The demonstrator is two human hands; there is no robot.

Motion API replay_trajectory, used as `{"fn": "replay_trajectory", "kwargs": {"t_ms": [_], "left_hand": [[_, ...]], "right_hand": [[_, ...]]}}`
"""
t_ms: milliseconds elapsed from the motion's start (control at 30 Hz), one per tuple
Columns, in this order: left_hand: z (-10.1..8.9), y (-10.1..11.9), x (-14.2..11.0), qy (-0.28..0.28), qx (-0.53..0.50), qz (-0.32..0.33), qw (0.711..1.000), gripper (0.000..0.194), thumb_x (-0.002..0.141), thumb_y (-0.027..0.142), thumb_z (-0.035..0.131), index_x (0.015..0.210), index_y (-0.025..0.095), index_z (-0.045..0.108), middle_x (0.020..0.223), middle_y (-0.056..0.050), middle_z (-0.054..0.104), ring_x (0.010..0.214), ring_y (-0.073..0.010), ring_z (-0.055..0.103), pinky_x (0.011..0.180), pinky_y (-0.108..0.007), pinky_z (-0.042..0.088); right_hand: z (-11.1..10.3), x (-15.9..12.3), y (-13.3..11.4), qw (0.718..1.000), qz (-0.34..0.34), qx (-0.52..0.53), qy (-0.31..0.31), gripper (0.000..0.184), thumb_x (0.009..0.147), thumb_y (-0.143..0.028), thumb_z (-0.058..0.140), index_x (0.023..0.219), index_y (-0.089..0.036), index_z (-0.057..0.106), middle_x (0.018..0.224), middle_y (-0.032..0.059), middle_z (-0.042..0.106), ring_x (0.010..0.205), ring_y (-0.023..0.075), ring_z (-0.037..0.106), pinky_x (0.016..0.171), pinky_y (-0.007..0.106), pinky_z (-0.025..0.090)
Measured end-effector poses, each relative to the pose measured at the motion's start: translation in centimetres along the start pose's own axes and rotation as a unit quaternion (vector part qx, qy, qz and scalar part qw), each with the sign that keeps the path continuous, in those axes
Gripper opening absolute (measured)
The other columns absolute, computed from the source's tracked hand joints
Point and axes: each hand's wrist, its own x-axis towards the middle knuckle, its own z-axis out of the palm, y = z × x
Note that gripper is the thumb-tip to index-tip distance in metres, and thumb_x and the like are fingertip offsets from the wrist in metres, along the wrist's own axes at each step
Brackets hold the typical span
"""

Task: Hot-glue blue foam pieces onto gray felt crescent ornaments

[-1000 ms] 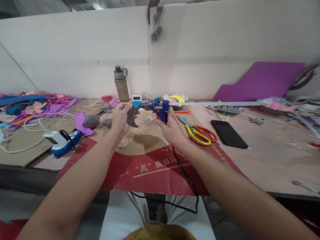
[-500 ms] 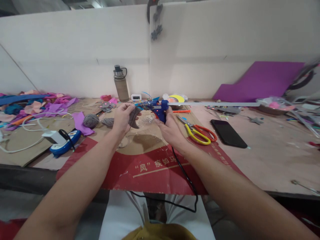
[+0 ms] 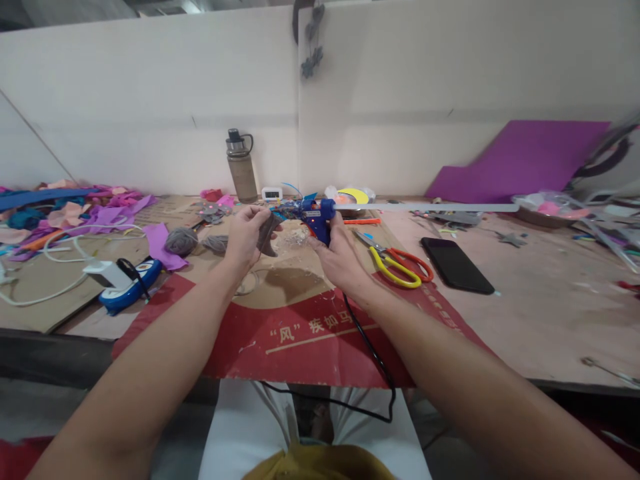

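My left hand [image 3: 245, 235] is closed on a small grey felt piece [image 3: 266, 233], held up above the red-printed cardboard [image 3: 300, 333]. My right hand [image 3: 340, 257] grips a blue hot glue gun [image 3: 320, 217] whose nozzle points left at the felt piece. A long white glue stick [image 3: 430, 207] sticks out of the gun's back to the right. The gun's black cord [image 3: 370, 353] runs down off the table's front edge.
Yellow and orange scissors [image 3: 397, 263] and a black phone [image 3: 457, 265] lie right of my hands. A grey yarn ball [image 3: 181, 240], coloured felt scraps [image 3: 75, 213], a white charger with cable [image 3: 107, 273] sit left. A water bottle [image 3: 241, 168] and purple sheet [image 3: 520, 163] stand at the back wall.
Both hands have risen slightly and the glue gun's nozzle has come a little closer to the felt piece. Nothing else has moved.
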Motion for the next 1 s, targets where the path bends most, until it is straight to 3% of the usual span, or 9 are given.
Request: {"fn": "replay_trajectory", "kwargs": {"t_ms": [367, 533, 767, 1000], "left_hand": [[-0.50, 0.20, 0.38, 0.029, -0.018, 0.004, 0.999, 0.020, 0.067, 0.027, 0.069, 0.075, 0.019, 0.052, 0.060, 0.000, 0.064, 0.053, -0.0175, 0.066, 0.043, -0.022, 0.045], [-0.55, 0.32, 0.42, 0.034, -0.033, 0.015, 0.999, 0.018, 0.068, 0.027, 0.069, 0.074, 0.018, 0.054, 0.059, 0.001, 0.062, 0.054, -0.0173, 0.067, 0.043, -0.022, 0.045], [-0.57, 0.59, 0.47, 0.051, -0.032, 0.009, 0.998, 0.018, 0.067, 0.028, 0.068, 0.073, 0.018, 0.053, 0.061, 0.000, 0.062, 0.055, -0.0179, 0.067, 0.044, -0.022, 0.046], [-0.42, 0.20, 0.22, 0.022, -0.017, 0.007, 1.000, 0.018, 0.069, 0.027, 0.069, 0.073, 0.018, 0.053, 0.061, -0.001, 0.065, 0.053, -0.0167, 0.066, 0.042, -0.022, 0.045]], "right_hand": [[-0.07, -0.08, 0.34, 1.000, 0.003, -0.005, 0.005, 0.062, 0.085, -0.026, 0.054, 0.145, -0.024, 0.038, 0.123, 0.0104, 0.064, 0.127, 0.0288, 0.053, 0.109, 0.051, 0.040], [-0.08, -0.03, 0.50, 1.000, 0.015, -0.004, 0.003, 0.064, 0.085, -0.028, 0.056, 0.146, -0.025, 0.036, 0.121, 0.0101, 0.065, 0.117, 0.0292, 0.059, 0.106, 0.052, 0.043], [-0.08, -0.01, 0.48, 1.000, 0.006, 0.004, 0.008, 0.065, 0.085, -0.027, 0.055, 0.147, -0.025, 0.035, 0.127, 0.0105, 0.063, 0.116, 0.0282, 0.059, 0.107, 0.050, 0.043], [-0.15, -0.08, 0.44, 1.000, 0.000, 0.002, 0.004, 0.064, 0.086, -0.026, 0.054, 0.147, -0.025, 0.035, 0.126, 0.0095, 0.063, 0.116, 0.0274, 0.059, 0.108, 0.051, 0.042]]}}
